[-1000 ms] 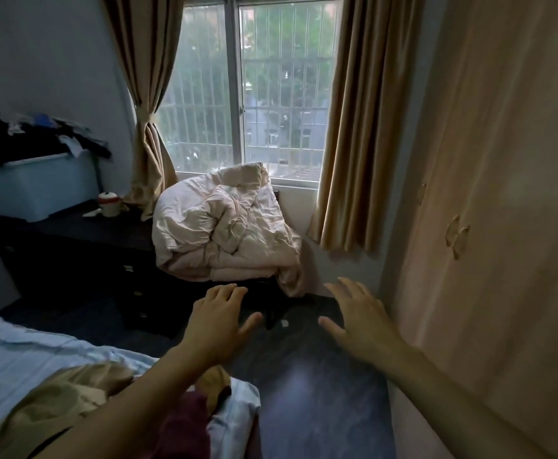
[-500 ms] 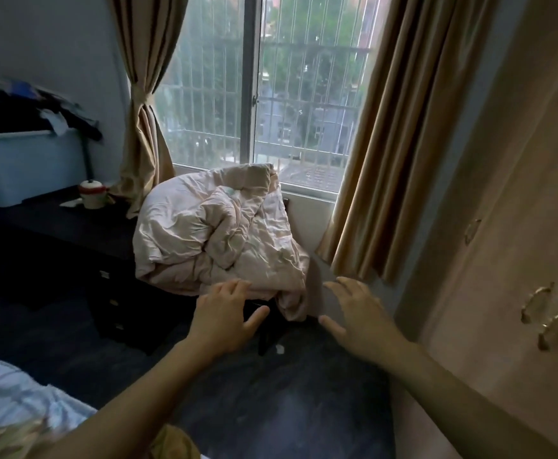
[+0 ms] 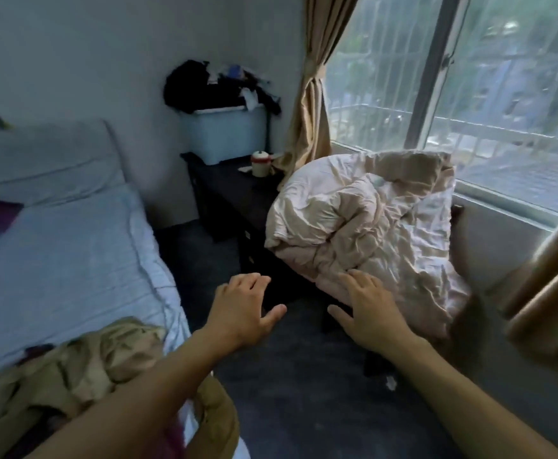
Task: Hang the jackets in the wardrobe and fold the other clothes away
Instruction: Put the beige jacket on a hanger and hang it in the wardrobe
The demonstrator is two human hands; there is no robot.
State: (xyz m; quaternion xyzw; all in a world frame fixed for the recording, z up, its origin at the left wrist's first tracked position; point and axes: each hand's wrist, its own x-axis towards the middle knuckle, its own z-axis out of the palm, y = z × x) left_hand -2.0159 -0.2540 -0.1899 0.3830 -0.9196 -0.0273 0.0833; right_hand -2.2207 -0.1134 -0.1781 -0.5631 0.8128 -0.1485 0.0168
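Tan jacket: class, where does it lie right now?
In the head view, the tan jacket lies crumpled at lower left on the bed's near corner, under the left forearm.

No legible text, label, brand, number or sign appears in this view. The small lidded jar [image 3: 260,164] on the dark worktop [image 3: 224,180] and the pale storage box [image 3: 226,134] show no readable markings.

Both arms reach forward over dark floor, left hand [image 3: 243,309] and right hand [image 3: 370,309] empty with fingers spread, palms down. Tan jacket [image 3: 82,369] lies crumpled on the bed [image 3: 66,260] at lower left. Crumpled beige duvet [image 3: 370,220] sits below the window [image 3: 469,94], beside a dark dresser [image 3: 224,193].
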